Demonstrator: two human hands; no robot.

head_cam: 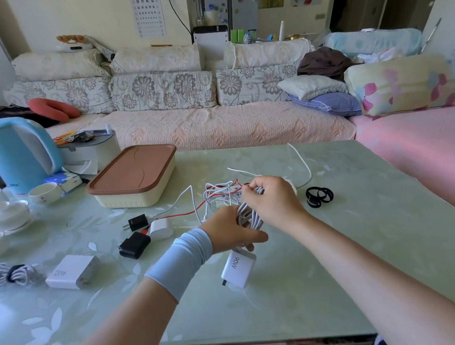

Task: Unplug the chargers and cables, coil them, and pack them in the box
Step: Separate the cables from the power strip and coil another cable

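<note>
Over the middle of the surface [328,246]: coiled cable [250,216] gripped between left hand [229,232] below and right hand [272,199] above, 90W charger [238,269] hanging under the left hand. Behind the hands, a tangle of loose cables [214,196]; right of it, apart, a cluster of straps [319,196]. Left of the tangle, three small plugs [135,245] close together. Further behind and left, the lidded box [132,176]; left of that, kettle [19,155] with a cup [45,193] in front. Near the left edge: 120W charger [71,271], cable bundle [14,274] just left of it. Beyond the surface, sofa [219,125].
</note>
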